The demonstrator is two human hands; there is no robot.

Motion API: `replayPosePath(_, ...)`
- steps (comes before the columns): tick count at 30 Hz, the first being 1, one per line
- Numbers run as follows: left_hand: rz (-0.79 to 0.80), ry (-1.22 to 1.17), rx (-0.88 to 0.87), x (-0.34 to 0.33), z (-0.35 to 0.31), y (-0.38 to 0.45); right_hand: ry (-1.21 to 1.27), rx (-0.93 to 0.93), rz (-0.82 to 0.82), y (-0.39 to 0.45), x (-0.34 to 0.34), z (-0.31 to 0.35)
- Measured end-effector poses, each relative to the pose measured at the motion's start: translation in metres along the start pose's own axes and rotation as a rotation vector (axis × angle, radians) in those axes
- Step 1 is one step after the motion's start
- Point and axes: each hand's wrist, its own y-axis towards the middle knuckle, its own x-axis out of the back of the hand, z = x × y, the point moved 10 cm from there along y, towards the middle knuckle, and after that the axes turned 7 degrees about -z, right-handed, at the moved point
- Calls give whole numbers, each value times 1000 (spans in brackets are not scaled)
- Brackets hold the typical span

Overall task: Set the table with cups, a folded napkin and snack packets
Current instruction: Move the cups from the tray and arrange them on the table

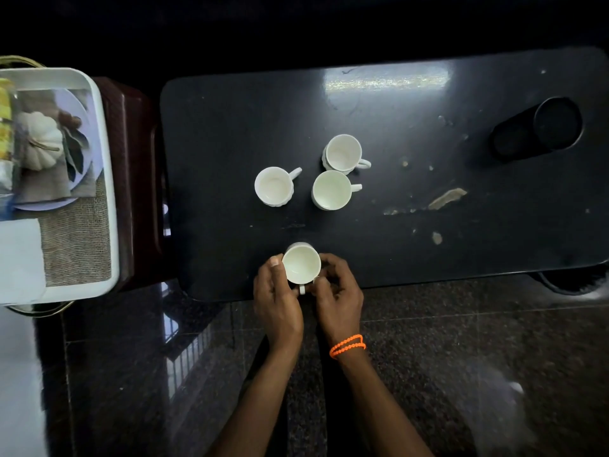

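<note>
— What are you holding?
— You're cupping the white cup point(301, 263) at the table's point(230, 127) near edge, its handle pointing to six o'clock. Your left hand point(276, 298) is curling round its left side, and your right hand point(337, 293) is wrapping the right.
— And beyond it?
— Three more cups point(333, 189) are standing at twelve o'clock; the tray point(108, 179) is sitting at nine.

Body in view: two bare forearms and hands, no sleeves visible. Left hand point(278, 300): no ring, band or watch seen. Right hand point(339, 300): wrist carries an orange beaded bracelet point(347, 346), wound in two loops of small round beads
</note>
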Motion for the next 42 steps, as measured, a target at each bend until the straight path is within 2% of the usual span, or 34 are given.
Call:
replayPosePath(8,-15,-4,-45,0,-7,-3,-1,-1,27,3,0,5)
replayPosePath(13,-155,90,-317,9,-58,-17,-43,148,-156,34,37,44)
replayPosePath(16,-106,9,-394,-12,-89,-25,-110,276,-216,67,55,81)
replayPosePath(20,-9,-75,-326,-57,-109,-25,-249,446,-144,107,52,118)
replayPosePath(23,56,-108,-91,-90,-94,-15,-214,416,-26,129,38,122)
replayPosePath(25,94,-113,18,-107,-83,-13,-224,400,-12,135,34,121)
replayPosePath(33,94,-106,67,-129,-73,-20,-221,271,9,144,44,85)
replayPosePath(39,105,-171,124,-140,-73,-25,-10,59,-37,148,61,61)
replayPosePath(42,147,-177,140,-144,-70,-31,14,24,-67,144,69,54)
